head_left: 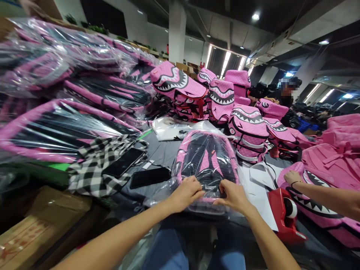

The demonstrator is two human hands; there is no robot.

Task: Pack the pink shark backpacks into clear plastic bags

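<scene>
A pink and black backpack (pixel 208 157) in a clear plastic bag (pixel 234 152) lies in front of me, straps and back panel facing up. My left hand (pixel 187 193) is closed, fingers curled on the plastic at the near left of the backpack. On the near right, my right hand (pixel 232 195) pinches the plastic, with the thumb toward the other hand. The bag looks wrinkled and shiny between the two hands. Just what lies under the fingertips is hidden.
Bagged backpacks (pixel 84 127) are piled at left. Phones (pixel 150 177) lie beside a checkered cloth (pixel 101 163). At right stand a red tape dispenser (pixel 282 212) and white papers (pixel 260 191); another person's hand (pixel 294 178) touches a pink shark-mouth backpack (pixel 320 210). A carton (pixel 42 228) sits lower left.
</scene>
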